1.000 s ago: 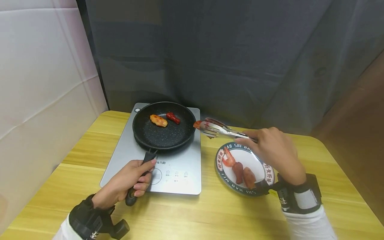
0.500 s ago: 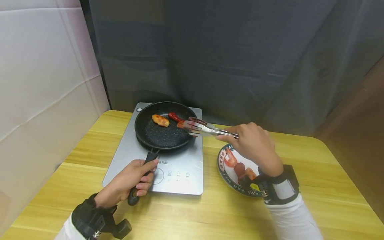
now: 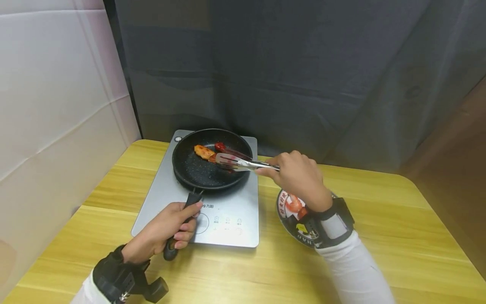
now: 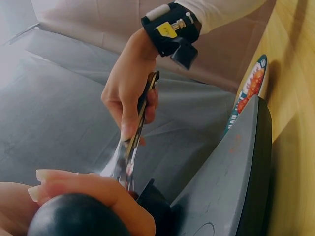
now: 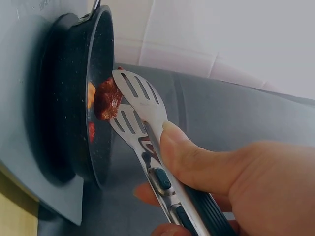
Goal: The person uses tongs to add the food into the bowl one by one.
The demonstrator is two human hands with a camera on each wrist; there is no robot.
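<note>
My left hand [image 3: 167, 228] grips the black handle [image 3: 192, 198] of a frying pan [image 3: 199, 174]. With my right hand [image 3: 298, 179] I hold slotted metal tongs [image 3: 239, 163], which reach over the pan from the right. Between the tong heads sits a reddish-brown piece of meat [image 5: 107, 99]; whether it touches the pan bottom I cannot tell. Inside the pan lie a golden chicken wing [image 3: 202, 151] and a small red drumstick [image 3: 220, 146], the latter partly behind the tongs. Under my right wrist is a patterned plate [image 3: 281, 203] bearing a shrimp [image 3: 294, 205] and other food, mostly hidden.
The pan stands on a silver induction cooker [image 3: 235, 236], set on a wooden table [image 3: 212, 274]. A dark cloth [image 3: 284, 84] hangs behind the table. At the left is a white cloth wall [image 3: 57, 93], at the right a brown one [image 3: 452, 152].
My right hand has moved left, carrying the tongs and the meat from beside the pan to over its middle, near the wing. The left hand keeps its grip on the handle.
</note>
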